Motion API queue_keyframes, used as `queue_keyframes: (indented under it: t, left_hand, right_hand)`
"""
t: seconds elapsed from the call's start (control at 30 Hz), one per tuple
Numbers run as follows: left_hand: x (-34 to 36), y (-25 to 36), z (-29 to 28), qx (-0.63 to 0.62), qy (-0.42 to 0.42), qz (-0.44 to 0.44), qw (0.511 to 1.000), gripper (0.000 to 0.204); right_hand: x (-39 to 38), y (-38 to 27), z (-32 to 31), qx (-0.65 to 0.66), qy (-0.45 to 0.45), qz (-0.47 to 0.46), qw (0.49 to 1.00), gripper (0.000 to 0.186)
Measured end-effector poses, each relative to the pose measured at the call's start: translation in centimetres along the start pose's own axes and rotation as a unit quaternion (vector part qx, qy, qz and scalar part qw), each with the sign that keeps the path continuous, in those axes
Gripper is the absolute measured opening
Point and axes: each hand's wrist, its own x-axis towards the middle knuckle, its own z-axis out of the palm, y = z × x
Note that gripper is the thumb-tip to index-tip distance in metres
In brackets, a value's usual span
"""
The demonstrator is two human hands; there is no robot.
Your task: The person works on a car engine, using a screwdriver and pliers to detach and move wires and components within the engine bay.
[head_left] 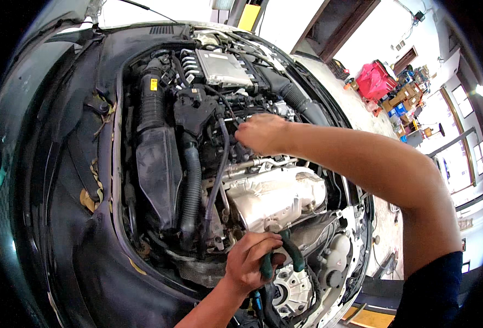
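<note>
My left hand [255, 262] grips green-handled pliers [292, 252] at the front of the engine bay, below a silver heat shield [268, 194]. My right hand [260, 131] reaches into the middle of the engine, beside a thin black hose [223, 147], its fingers curled and whatever they hold hidden. A silver finned module [222, 68] sits at the back. A ribbed hose [191, 191] and a black plastic air duct [156, 175] run along the left of the engine.
The dark fender [61, 191] fills the left. A white reservoir [337, 254] sits at the lower right of the bay. Beyond the car are a pale floor [386, 235], a red-covered pile [375, 82], boxes [402, 101] and an open doorway [326, 30].
</note>
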Motion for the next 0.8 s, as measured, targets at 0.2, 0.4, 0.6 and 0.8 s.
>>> queue_keyframes:
  t: [0.2, 0.4, 0.6, 0.8]
  left_hand:
    - [0.1, -0.2, -0.4, -0.01, 0.0, 0.001, 1.0, 0.042]
    - [0.6, -0.2, -0.1, -0.01, 0.006, 0.017, 1.0, 0.041]
    - [0.3, -0.2, -0.2, -0.011, 0.003, 0.005, 1.0, 0.041]
    - [0.4, -0.1, -0.3, -0.017, 0.003, 0.005, 1.0, 0.041]
  right_hand:
    - [-2.4, 0.5, 0.6, 0.08, 0.009, 0.069, 0.994, 0.031]
    - [-1.1, 1.6, 1.1, 0.116, -0.027, 0.05, 0.992, 0.045]
    - [0.2, 1.3, 2.1, 0.133, -0.031, -0.001, 0.991, 0.044]
    - [1.3, 1.6, 1.2, 0.056, -0.083, -0.048, 0.994, 0.039]
